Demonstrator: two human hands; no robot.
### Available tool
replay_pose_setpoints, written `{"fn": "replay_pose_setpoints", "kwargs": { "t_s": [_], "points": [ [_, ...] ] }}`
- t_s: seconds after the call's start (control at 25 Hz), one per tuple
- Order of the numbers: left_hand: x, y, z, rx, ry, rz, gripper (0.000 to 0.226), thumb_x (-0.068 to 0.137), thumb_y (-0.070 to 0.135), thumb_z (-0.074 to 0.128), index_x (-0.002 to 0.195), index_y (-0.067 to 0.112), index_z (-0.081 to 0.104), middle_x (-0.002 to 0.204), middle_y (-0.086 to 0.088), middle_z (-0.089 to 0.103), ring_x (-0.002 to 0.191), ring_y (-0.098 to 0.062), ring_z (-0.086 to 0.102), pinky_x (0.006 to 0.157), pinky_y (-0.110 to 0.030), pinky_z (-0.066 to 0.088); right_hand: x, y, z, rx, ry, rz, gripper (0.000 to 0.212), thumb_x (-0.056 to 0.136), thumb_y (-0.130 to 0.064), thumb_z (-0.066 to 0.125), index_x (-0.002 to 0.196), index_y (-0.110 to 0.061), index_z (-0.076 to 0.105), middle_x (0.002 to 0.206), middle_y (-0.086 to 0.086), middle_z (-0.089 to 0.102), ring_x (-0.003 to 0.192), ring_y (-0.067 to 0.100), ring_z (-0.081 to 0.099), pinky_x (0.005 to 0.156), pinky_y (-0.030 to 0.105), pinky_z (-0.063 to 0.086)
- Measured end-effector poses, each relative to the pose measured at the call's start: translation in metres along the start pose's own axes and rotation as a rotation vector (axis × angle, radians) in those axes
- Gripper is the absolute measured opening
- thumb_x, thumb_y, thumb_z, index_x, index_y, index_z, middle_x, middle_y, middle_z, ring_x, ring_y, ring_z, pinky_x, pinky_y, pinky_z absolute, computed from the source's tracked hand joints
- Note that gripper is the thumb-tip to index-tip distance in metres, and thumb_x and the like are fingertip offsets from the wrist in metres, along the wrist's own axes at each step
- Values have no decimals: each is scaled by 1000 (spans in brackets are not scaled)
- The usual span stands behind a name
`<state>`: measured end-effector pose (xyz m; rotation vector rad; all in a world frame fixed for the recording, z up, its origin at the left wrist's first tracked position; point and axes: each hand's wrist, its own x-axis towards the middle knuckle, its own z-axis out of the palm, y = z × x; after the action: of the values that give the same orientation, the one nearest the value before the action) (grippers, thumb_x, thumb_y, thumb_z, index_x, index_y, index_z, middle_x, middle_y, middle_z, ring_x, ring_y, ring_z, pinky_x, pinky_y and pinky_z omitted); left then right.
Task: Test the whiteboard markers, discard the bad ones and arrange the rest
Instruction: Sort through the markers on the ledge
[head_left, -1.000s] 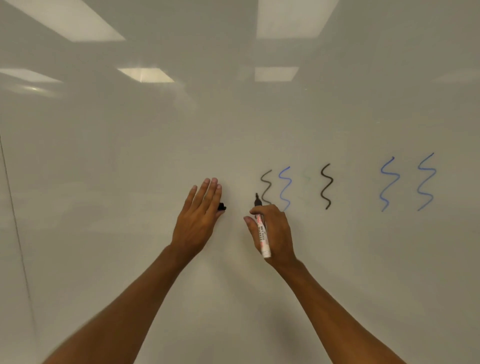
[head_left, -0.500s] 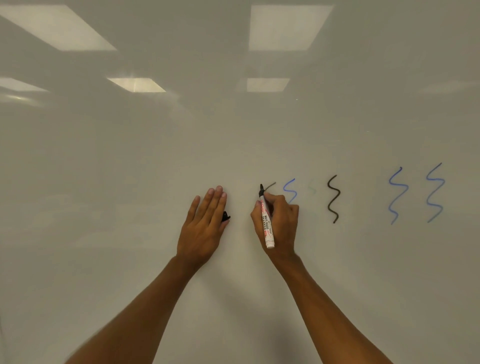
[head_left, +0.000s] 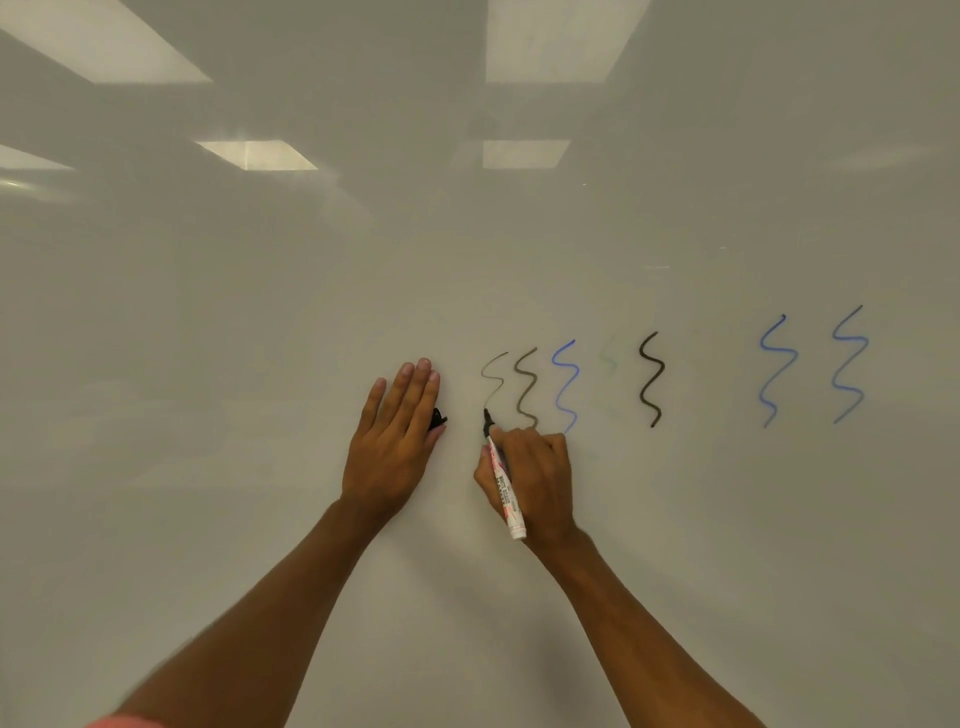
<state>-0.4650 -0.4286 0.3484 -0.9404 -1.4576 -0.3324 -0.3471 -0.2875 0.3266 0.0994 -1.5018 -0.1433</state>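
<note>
Marker test on the whiteboard (head_left: 249, 322), mid-frame.
The right hand (head_left: 537, 480) grips a white marker (head_left: 502, 478), black tip at the foot of a faint grey squiggle (head_left: 494, 378); the left hand (head_left: 395, 447) lies flat beside it, a black cap (head_left: 438, 419) under its edge.

Office: whiteboard (head_left: 208, 364), reflected ceiling light panels (head_left: 566, 41)
</note>
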Motion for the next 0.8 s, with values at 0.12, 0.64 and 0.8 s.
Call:
{"fn": "replay_pose_setpoints", "kwargs": {
  "t_s": [0.12, 0.64, 0.8],
  "points": [
    [-2, 3, -2, -3, 0, -20, 50, 103, 30, 35, 143, 1, 29, 150, -15, 30, 141, -29, 26, 114, -46, 26, -14, 0, -9, -2, -44, 19, 9, 84, -14, 59, 89, -14, 52, 57, 0, 47, 54, 15, 46, 55, 30, 35],
    [-104, 91, -36, -151, -159, -73, 41, 101, 35, 36, 130, 12, 54, 131, -5, 58, 120, -20, 49, 98, -41, 35, -87, 18, -80, 193, -536, 113, 26, 90, -26, 51, 115, -20, 58, 98, -2, 63, 82, 11, 52, 74, 22, 45],
    [-164, 146, -45, -313, -447, -216, 38, 96, 38, 38, 126, 16, 45, 90, 2, 64, 80, -16, 52, 69, -31, 40, -131, 17, -115, 317, -656, 201, 22, 93, -18, 50, 112, -18, 61, 104, -1, 61, 74, 8, 56, 66, 16, 48]
  ]
}}
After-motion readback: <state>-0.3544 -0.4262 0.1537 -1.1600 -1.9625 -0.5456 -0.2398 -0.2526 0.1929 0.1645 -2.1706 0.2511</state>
